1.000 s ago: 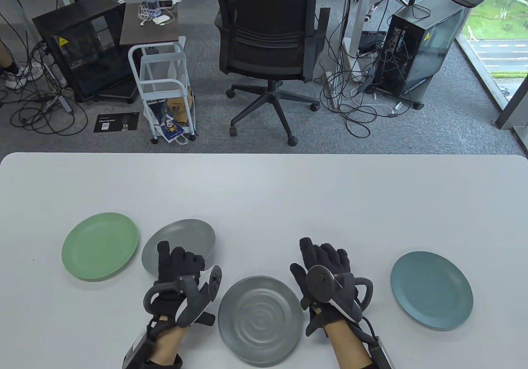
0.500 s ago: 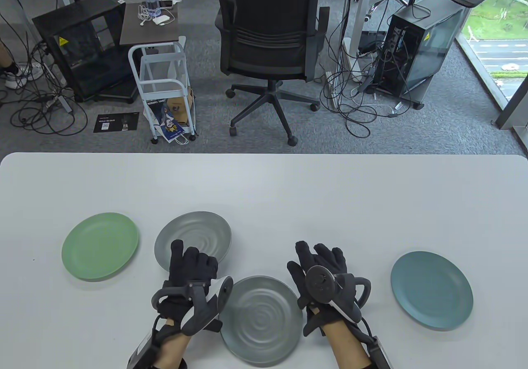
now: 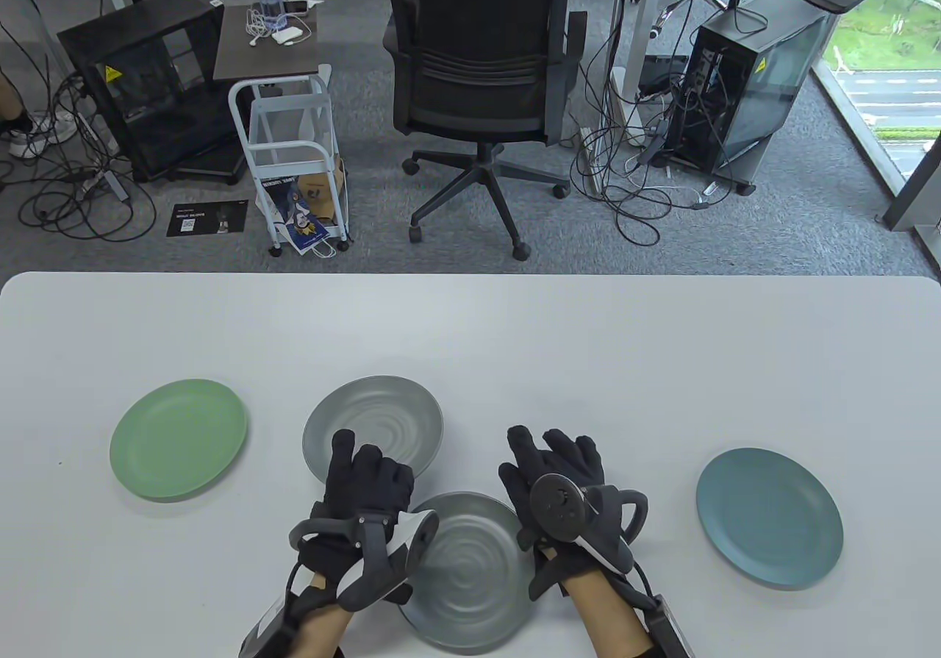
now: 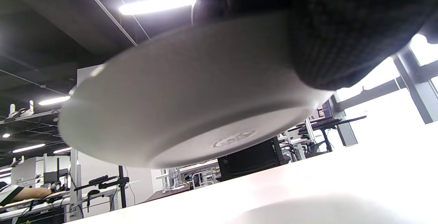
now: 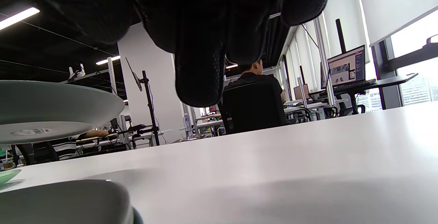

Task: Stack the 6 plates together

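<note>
From the table view, the left hand grips the near rim of a grey plate, which it holds off the white table, thumb on top. Just below it, partly under the left wrist, a grey stack lies at the near edge; how many plates it holds cannot be told. The right hand hovers just right of that stack, fingers spread and loosely extended, holding nothing. A green plate lies to the left and a blue plate to the right, both flat and well apart from the hands. In the left wrist view, the grey plate is seen from below, tilted and clear of the table, with gloved fingers wrapped under its right edge. In the right wrist view, that hand's fingers hang free above the table; the lifted plate floats at left, and the stack's rim shows at bottom left.
</note>
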Tool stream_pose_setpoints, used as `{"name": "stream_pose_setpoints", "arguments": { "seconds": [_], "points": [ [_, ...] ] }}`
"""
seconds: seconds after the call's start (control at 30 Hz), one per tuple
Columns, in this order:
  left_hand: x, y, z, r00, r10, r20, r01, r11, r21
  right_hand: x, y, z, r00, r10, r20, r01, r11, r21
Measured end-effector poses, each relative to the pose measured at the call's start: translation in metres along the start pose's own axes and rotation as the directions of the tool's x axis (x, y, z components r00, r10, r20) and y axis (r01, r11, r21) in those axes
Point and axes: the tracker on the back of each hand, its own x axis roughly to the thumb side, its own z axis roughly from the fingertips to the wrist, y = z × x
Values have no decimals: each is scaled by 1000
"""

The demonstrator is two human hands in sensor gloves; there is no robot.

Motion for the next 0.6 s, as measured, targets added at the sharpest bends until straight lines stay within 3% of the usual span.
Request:
{"name": "stream_pose_setpoints", "arguments": {
  "seconds": [0.6],
  "points": [
    [26, 16, 9, 993, 52, 103, -56, 998, 31, 8, 7, -8, 965, -252, -70, 258, 963, 83]
  ]
}}
